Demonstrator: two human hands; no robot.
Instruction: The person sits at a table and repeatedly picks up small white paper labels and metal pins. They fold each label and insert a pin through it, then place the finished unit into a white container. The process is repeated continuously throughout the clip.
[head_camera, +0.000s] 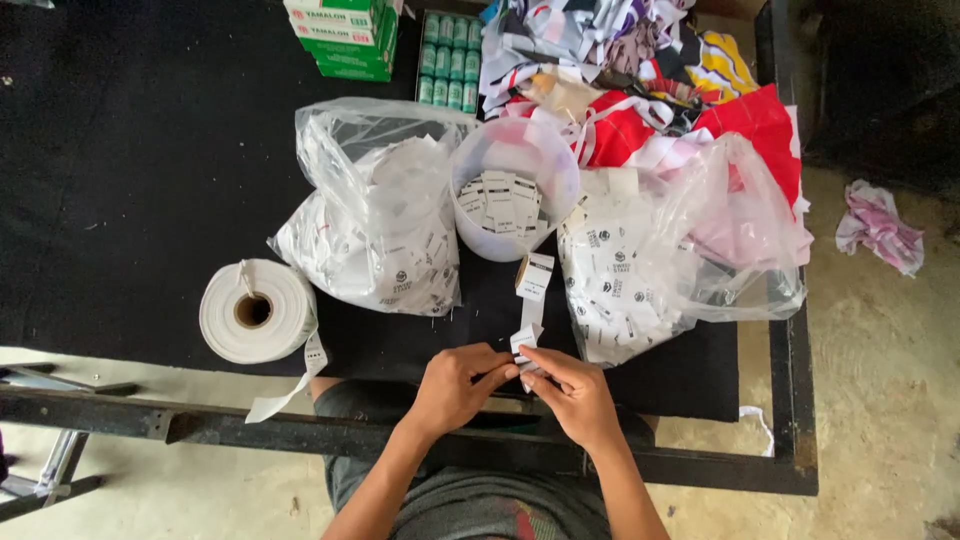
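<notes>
White printed label strip (530, 318), pinched in the closed grip of left hand (458, 385) and right hand (572, 393).

Table (140, 150) covering: black. Label roll (256, 310) at 9 o'clock: white. Boxes (340, 35) at 11 o'clock: green and white. Fabric pile (650, 70) at 1 o'clock: red, white, yellow, striped.

Matt black cloth tabletop (130, 180); glossy clear plastic bags (375, 215).
</notes>
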